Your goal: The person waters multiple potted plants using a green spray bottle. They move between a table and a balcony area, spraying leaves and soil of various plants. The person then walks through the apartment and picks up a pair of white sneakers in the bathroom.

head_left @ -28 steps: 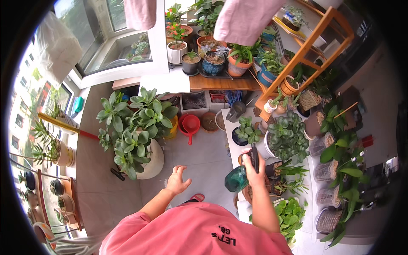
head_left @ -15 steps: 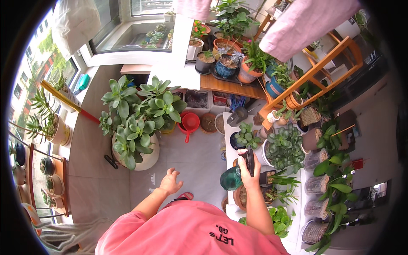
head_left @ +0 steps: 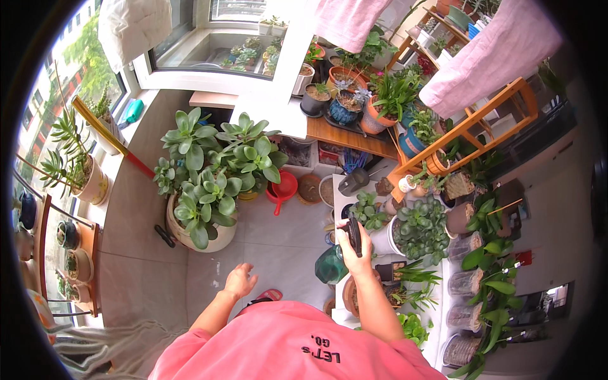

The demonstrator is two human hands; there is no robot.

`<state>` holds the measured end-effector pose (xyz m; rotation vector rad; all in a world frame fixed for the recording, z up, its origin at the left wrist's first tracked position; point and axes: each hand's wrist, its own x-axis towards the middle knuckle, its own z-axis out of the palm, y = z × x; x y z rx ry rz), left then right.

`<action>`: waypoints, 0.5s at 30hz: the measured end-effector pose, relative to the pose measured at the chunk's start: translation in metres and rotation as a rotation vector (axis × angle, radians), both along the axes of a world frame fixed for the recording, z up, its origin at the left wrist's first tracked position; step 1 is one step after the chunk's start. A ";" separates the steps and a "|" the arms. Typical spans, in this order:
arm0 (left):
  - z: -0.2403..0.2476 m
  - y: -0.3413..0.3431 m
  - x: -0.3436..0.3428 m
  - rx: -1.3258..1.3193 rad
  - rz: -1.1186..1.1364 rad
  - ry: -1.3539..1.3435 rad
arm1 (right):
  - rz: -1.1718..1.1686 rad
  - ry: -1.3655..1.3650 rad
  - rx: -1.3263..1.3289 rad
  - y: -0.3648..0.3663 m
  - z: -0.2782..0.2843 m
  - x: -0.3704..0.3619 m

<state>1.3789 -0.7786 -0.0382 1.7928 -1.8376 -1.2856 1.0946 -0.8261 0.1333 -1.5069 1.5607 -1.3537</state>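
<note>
We see the right hand (head_left: 358, 253) clamped around the neck of the green spray bottle (head_left: 329, 265), black head upward; whether its trigger is pressed, we cannot tell. Compared with half a second earlier, hand and bottle sit farther left in our view, and the white pot (head_left: 382, 241) beside them shows more fully. We find the bottle against the left edge of the white bench (head_left: 342, 201). The left hand (head_left: 239, 282) also appears farther left and lower, empty, fingers loosely parted. Our view turns too: the large leafy plant (head_left: 212, 198) and hanging pink cloth (head_left: 491, 57) now appear farther right, the red dipper (head_left: 285, 185) remaining between plant and bench.
</note>
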 end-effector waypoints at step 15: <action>-0.004 -0.001 -0.009 -0.188 -0.029 -0.019 | -0.016 0.019 0.037 0.053 -0.027 -0.011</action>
